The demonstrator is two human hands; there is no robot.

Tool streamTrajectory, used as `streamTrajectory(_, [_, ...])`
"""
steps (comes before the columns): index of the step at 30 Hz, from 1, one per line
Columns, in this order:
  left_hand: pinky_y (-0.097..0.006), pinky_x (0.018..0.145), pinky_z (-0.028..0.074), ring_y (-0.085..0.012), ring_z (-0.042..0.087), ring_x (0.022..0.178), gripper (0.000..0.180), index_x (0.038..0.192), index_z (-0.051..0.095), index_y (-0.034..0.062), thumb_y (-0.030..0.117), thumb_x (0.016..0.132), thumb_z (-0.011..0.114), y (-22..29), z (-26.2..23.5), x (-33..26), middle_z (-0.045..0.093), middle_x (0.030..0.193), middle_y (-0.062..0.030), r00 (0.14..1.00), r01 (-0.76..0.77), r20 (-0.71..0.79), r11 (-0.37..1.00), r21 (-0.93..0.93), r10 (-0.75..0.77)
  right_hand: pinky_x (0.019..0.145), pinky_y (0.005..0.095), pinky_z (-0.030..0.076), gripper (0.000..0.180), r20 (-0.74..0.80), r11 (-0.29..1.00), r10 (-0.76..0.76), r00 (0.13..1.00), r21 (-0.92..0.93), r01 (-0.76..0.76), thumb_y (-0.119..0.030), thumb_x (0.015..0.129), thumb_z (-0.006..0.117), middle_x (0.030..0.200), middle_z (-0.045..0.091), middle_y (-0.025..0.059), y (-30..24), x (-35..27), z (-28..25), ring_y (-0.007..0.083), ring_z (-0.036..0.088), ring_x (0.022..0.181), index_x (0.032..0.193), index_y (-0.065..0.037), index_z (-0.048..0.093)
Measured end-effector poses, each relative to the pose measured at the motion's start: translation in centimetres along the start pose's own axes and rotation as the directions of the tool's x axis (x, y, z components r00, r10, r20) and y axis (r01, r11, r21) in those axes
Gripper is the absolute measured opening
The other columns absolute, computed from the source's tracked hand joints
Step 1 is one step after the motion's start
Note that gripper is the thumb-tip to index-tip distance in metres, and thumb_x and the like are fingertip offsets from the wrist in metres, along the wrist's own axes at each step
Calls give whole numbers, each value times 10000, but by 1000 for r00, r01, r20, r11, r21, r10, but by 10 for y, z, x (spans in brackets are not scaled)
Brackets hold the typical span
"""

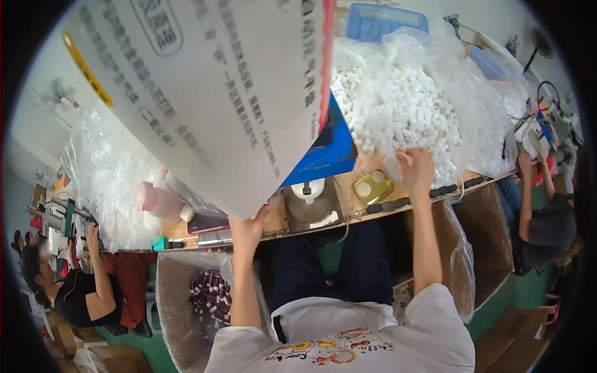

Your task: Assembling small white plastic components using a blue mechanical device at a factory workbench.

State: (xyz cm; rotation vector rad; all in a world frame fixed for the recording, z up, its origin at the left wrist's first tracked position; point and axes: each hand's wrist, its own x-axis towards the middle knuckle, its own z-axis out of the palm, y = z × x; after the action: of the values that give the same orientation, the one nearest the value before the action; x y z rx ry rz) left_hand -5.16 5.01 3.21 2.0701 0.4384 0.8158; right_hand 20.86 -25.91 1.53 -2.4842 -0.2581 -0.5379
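My left hand (249, 225) is at the front edge of the workbench. Its fingers are hidden behind the lower edge of a large printed white sheet (249, 93) that hangs close in front. My right hand (419, 171) reaches to the near edge of a clear plastic bag full of small white plastic pieces (429, 105). Its fingers are bent together there, and what they grip is too small to make out. A yellow see-through dish (373, 188) lies just left of it. Between my hands is a blue machine (333, 146), with a white round part (309, 188) below it.
A pink bottle (155, 200) stands among clear plastic bags on the left. Below the bench, a lined carton (174, 298) holds dark red and white pieces; another carton (482, 248) is at right. A blue basket (387, 23) sits at the back. People work on both sides.
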Motion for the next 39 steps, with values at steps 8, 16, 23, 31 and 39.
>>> streamTrajectory(8, [-306, 883, 519, -153, 670, 924, 303, 1049, 755, -1, 33, 757, 830, 47, 23, -11, 756, 999, -74, 1000, 25, 22, 989, -149, -22, 911, 436, 423, 118, 28, 955, -82, 996, 290, 70, -119, 744, 783, 960, 647, 107, 11, -2, 12, 313, 576, 1025, 844, -74, 741])
streamTrajectory(16, [-294, 814, 531, -148, 689, 861, 375, 1036, 742, -29, 114, 719, 883, 54, 69, -6, 760, 949, -113, 988, 72, -125, 990, -119, -87, 849, 444, 434, 99, 131, 833, -516, 847, 308, 460, -21, 669, 747, 964, 630, 95, -47, -63, 8, 344, 554, 987, 763, -39, 723])
streamTrajectory(23, [-347, 840, 508, -201, 672, 918, 370, 1064, 714, -2, 90, 740, 866, 46, 80, -17, 742, 1004, -100, 963, 259, -27, 950, -174, -268, 791, 330, 527, 143, 140, 755, -276, 951, 644, 125, -38, 797, 748, 995, 709, 119, -90, -68, -5, 268, 685, 867, 939, -25, 732])
streamTrajectory(31, [-437, 923, 414, -323, 577, 998, 225, 925, 764, 29, 108, 728, 838, 31, 81, -17, 703, 970, -102, 999, 47, -3, 999, 24, -47, 804, 343, 531, 177, 226, 494, -348, 910, 869, -27, -17, 790, 727, 994, 718, 106, -133, -90, 8, 274, 683, 888, 967, -19, 734])
streamTrajectory(39, [-418, 948, 410, -332, 592, 964, 243, 905, 746, 25, 61, 683, 837, 28, 95, -28, 700, 940, -136, 979, 18, -202, 990, 139, 10, 783, 387, 540, 206, -199, 447, -698, 688, 630, 635, 34, 734, 686, 990, 719, 75, -143, -94, 21, 281, 672, 929, 923, -41, 722])
